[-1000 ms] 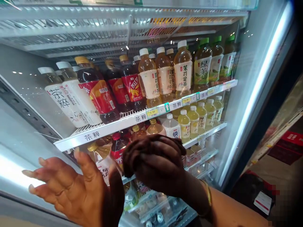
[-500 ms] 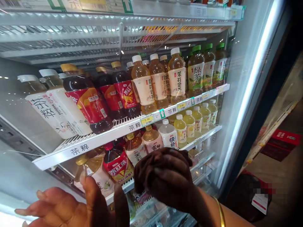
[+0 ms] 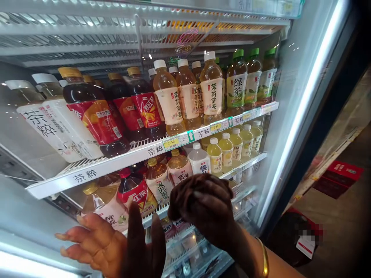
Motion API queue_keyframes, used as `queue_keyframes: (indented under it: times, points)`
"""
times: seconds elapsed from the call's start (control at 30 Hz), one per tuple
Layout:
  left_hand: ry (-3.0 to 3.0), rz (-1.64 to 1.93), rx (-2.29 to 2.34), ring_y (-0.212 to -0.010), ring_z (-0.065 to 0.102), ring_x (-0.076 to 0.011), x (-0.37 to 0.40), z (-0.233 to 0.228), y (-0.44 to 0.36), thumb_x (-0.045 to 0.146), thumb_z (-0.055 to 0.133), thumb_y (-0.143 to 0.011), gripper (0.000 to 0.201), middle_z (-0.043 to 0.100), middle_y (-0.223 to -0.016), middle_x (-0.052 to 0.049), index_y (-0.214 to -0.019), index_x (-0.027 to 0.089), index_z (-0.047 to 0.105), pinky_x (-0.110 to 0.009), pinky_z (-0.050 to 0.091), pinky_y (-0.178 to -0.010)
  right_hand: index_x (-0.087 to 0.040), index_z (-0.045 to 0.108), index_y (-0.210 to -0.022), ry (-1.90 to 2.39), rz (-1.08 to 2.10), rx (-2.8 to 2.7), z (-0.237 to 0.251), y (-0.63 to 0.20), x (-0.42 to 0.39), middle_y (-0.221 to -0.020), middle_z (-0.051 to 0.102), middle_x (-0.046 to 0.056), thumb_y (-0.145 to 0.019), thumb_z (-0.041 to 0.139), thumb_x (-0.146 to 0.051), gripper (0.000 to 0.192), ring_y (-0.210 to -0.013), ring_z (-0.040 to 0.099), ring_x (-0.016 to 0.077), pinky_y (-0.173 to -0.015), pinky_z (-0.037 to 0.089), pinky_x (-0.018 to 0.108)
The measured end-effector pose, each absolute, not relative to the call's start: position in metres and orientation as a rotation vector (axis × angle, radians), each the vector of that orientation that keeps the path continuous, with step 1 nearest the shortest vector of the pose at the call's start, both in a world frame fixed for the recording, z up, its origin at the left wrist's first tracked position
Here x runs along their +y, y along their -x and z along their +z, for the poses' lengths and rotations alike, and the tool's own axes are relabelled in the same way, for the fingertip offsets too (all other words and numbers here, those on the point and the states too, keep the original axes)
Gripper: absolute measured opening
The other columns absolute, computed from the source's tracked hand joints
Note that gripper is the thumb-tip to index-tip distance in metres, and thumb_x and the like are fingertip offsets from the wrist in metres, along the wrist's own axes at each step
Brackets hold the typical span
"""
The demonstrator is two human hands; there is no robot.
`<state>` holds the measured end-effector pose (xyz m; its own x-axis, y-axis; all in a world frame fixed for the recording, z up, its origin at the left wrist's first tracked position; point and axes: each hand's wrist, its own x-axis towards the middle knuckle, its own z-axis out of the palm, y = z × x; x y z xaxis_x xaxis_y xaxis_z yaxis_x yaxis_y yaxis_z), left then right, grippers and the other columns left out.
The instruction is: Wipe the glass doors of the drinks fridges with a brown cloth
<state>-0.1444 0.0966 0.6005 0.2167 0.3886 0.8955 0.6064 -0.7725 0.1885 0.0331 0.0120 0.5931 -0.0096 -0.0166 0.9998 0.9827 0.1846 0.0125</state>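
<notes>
My right hand (image 3: 213, 210) is closed around a crumpled dark brown cloth (image 3: 182, 202), which bulges out on the left side of the fist. To its left, my left hand (image 3: 116, 247) is raised palm up, fingers spread, holding nothing. Both hands are in front of the lower shelf of a drinks fridge. Behind them stand a red-labelled tea bottle (image 3: 137, 193), a bottle with a pale jasmine label (image 3: 159, 185) and a clear bottle with a white label (image 3: 199, 160). Shade darkens the right hand, so its finger edges are hard to see.
The upper shelf edge (image 3: 101, 172) carries price tags and a row of tea bottles, among them a green-capped bottle (image 3: 237, 83). A bright light strip (image 3: 301, 116) runs down the right frame. Red boxes (image 3: 339, 177) are on the floor outside.
My left hand has moved right and slightly up, nearer my right hand, which keeps its hold on the cloth. The fridge view has shifted a little to the left.
</notes>
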Motion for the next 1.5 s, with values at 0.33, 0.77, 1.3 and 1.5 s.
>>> queue_keyframes:
  times: [0.33,0.77,1.3,1.5]
  points:
    - [2.076,-1.485,-0.929,-0.163,-0.005,-0.0444,0.091,0.603,0.125,0.017,0.064,-0.092,0.100,-0.009,-0.177,-0.011,-0.168,0.032,0.000,-0.086,-0.002,-0.117,-0.037,0.074,-0.116,1.036,-1.143,-1.376,0.595,-0.037,0.013,-0.150,0.054,-0.007,-0.085,0.083,-0.029,0.034,-0.136,0.054,0.0234,-0.121,0.052,0.050]
    - [2.149,-1.421,-0.935,-0.162,-0.011,-0.0435,0.061,0.582,0.067,0.018,0.060,-0.096,0.094,-0.017,-0.174,-0.011,-0.168,0.031,0.001,-0.088,-0.007,-0.115,-0.039,0.072,-0.124,1.095,-1.085,-1.244,0.611,-0.077,-0.005,-0.146,0.055,0.000,-0.089,0.076,-0.024,0.038,-0.139,0.053,0.0265,-0.121,0.049,0.056]
    - [2.210,-1.558,-0.480,-0.163,0.019,-0.0292,0.033,0.535,-0.004,0.015,0.063,-0.095,0.082,0.022,-0.172,-0.018,-0.166,0.011,0.022,-0.049,0.020,-0.135,-0.034,0.072,-0.126,1.153,-1.045,-1.286,0.600,-0.133,-0.039,-0.145,0.055,0.005,-0.091,0.071,-0.018,0.039,-0.144,0.049,0.0281,-0.124,0.045,0.054]
    - [2.201,-1.512,-0.570,-0.165,0.011,-0.0270,0.029,0.530,-0.006,0.022,0.065,-0.095,0.073,0.019,-0.175,-0.009,-0.162,0.029,0.037,-0.051,0.005,-0.135,-0.030,0.076,-0.117,1.154,-1.079,-1.334,0.547,-0.164,-0.059,-0.135,0.059,0.005,-0.088,0.074,-0.016,0.031,-0.141,0.053,0.0268,-0.117,0.052,0.052]
